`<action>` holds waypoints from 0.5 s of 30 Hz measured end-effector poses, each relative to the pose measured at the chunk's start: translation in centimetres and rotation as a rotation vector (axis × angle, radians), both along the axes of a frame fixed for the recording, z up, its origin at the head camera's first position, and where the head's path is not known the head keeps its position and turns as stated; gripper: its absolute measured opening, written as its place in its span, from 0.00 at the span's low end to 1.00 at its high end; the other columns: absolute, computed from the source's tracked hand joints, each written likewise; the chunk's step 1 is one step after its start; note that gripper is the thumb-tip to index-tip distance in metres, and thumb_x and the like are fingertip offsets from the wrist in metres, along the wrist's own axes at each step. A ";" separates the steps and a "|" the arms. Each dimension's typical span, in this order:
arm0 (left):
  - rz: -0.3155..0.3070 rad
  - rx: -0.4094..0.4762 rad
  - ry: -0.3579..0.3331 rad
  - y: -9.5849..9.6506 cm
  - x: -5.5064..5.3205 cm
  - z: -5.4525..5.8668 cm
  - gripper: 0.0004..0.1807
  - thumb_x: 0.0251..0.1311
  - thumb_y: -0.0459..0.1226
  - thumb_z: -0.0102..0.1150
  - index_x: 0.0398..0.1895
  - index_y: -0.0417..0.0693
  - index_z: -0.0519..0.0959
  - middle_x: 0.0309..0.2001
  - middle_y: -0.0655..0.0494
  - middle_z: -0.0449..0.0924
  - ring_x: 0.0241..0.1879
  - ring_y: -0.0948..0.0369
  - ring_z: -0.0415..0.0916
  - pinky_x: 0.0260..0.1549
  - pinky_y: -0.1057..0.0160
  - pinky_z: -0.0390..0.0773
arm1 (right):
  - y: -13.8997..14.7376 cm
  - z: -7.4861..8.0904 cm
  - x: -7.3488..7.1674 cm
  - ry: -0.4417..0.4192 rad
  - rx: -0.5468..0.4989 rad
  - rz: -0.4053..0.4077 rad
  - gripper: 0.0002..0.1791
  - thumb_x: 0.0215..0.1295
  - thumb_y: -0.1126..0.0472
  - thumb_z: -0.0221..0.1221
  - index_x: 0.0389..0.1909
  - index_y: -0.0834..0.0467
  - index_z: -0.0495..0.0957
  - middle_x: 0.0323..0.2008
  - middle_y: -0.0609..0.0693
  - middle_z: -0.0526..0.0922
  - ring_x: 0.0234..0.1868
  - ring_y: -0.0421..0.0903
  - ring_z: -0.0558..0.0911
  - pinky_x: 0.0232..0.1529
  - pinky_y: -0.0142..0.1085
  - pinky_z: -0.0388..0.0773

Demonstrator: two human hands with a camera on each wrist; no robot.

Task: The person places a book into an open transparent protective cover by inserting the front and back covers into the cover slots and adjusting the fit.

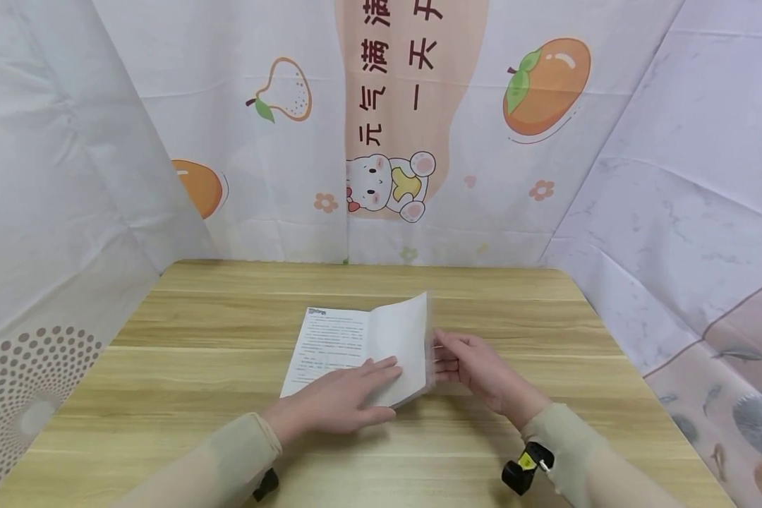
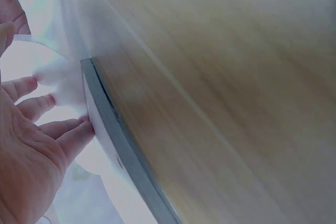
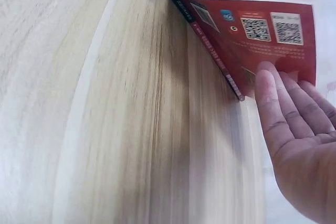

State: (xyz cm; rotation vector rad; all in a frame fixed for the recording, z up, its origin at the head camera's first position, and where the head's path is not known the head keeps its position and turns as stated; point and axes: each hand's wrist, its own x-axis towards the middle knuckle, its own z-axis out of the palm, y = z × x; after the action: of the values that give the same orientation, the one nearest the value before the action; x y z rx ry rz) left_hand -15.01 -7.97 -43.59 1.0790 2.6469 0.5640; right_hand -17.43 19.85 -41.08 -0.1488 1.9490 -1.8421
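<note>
An open book lies on the wooden table, with printed text on its left page and a blank white page raised on the right. My left hand rests across the lower pages, its fingers straight. From the right, the fingers of my right hand touch the clear plastic film at the raised edge. The right wrist view shows a red back cover with QR codes, tilted up from the table, and the right fingers extended against its outer side. The left wrist view shows the book's edge beside the left fingers.
Wood-grain table surrounds the book on all sides. Printed cloth hangs behind the table, and more cloth covers both sides. A black wrist camera sits below the right sleeve.
</note>
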 end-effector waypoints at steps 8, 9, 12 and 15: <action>0.069 0.137 -0.242 0.6 0.2 0.9 0.38 0.72 0.69 0.37 0.81 0.74 0.52 0.78 0.62 0.59 0.73 0.57 0.64 0.68 0.47 0.68 | -0.3 0.9 0.4 0.119 0.013 0.070 0.31 0.79 0.44 0.51 0.64 0.68 0.75 0.60 0.61 0.81 0.57 0.55 0.84 0.58 0.48 0.81; 0.076 0.160 -0.270 0.7 0.2 1.0 0.37 0.72 0.69 0.36 0.81 0.75 0.52 0.77 0.62 0.61 0.72 0.58 0.65 0.68 0.48 0.69 | -0.4 1.0 0.4 0.130 0.022 0.076 0.31 0.79 0.44 0.52 0.65 0.67 0.75 0.62 0.62 0.80 0.59 0.56 0.83 0.59 0.49 0.80; 0.093 0.227 -0.341 0.9 0.2 1.6 0.33 0.75 0.66 0.33 0.80 0.75 0.55 0.75 0.64 0.64 0.72 0.60 0.64 0.69 0.50 0.67 | -0.7 1.4 0.7 0.148 0.057 0.079 0.29 0.77 0.45 0.54 0.66 0.63 0.75 0.65 0.59 0.78 0.63 0.57 0.80 0.62 0.49 0.78; 0.108 0.304 -0.400 1.0 0.0 2.0 0.33 0.77 0.63 0.30 0.80 0.68 0.58 0.74 0.65 0.67 0.72 0.60 0.64 0.69 0.51 0.66 | -1.0 1.5 0.9 0.186 0.099 0.087 0.27 0.78 0.48 0.55 0.67 0.61 0.75 0.67 0.58 0.77 0.66 0.58 0.77 0.64 0.48 0.76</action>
State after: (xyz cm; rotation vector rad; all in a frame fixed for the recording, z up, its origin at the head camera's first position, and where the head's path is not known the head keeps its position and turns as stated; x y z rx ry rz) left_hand -15.01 -6.98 -41.55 0.7914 2.3228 1.1067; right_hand -16.58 18.82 -39.56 -0.3801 2.1176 -1.7254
